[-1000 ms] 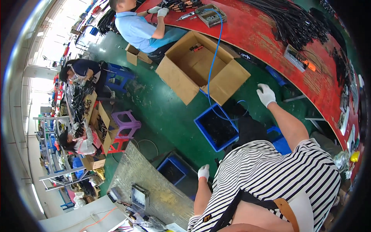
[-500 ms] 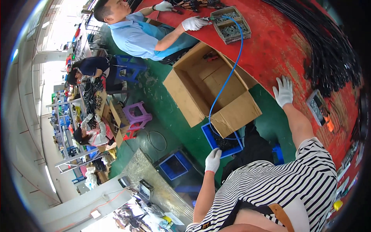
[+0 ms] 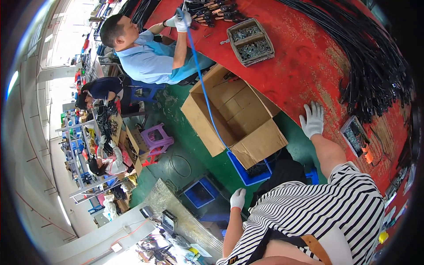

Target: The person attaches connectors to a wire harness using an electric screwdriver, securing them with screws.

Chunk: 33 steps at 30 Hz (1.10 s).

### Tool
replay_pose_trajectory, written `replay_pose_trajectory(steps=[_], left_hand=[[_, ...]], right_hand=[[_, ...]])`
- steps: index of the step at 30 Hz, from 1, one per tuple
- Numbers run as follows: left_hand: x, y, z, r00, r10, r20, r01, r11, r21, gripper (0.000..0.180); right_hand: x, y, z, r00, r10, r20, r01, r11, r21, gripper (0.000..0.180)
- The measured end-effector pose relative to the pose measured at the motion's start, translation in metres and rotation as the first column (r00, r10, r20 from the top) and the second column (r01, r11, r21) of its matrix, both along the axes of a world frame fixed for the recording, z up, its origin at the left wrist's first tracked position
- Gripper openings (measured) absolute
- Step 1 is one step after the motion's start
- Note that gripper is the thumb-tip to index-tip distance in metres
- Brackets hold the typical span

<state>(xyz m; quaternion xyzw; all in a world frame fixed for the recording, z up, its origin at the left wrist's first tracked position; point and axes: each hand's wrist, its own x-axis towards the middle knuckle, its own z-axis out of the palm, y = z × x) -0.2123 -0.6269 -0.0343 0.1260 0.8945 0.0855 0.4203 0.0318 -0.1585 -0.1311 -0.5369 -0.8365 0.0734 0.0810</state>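
Your right hand [image 3: 313, 121], in a white glove, is released, its fingers spread over the edge of the red bench [image 3: 300, 66]; you seem to be resting it there, though the view from above does not settle how firmly it touches. Your left hand [image 3: 237, 199], gloved too, hangs low by your striped shirt [image 3: 318, 203] with its fingers bent, and you cannot tell from here whether it is clenched or just loosely curled. The thing nearest that hand is a blue crate [image 3: 257, 178] on the green floor, partly covered by a flap of the large open cardboard box [image 3: 260, 141] ahead of you. Just to the right of your right hand, a small tray [image 3: 348, 142] of metal bits lies on the bench, with an orange piece [image 3: 367, 153] at its lower end. Beyond it, a thick bundle of black cables [image 3: 375, 79] spreads along the bench top. Farther forward stands a two-part box [image 3: 258, 61] filled with small metal parts. At your upper left, a co-worker in a light blue shirt [image 3: 145, 64] sits at the same bench, a gloved hand [image 3: 182, 21] raised at the upper end of a blue hose [image 3: 203, 88], which runs down across the cardboard box. To your left, two more people work near a purple stool [image 3: 157, 138].
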Motion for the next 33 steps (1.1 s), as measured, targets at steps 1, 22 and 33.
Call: replay_pose_trajectory(steps=[1,22,33], left_hand=[[0.006,-0.008,-0.002,0.998,0.060,0.028,-0.059,0.998,-0.020,0.054],[0.015,0.080,0.026,0.999,-0.035,0.037,0.032,0.997,0.064,0.053],[0.021,0.039,0.013,1.000,-0.009,0.006,0.009,1.000,0.002,0.052]], right_hand=[[0.004,0.000,0.000,1.000,-0.008,0.004,0.008,1.000,0.004,0.062],[0.009,0.006,-0.004,0.999,0.006,-0.044,-0.006,1.000,0.013,0.062],[0.003,0.005,-0.002,0.998,0.009,-0.057,-0.008,1.000,0.018,0.060]])
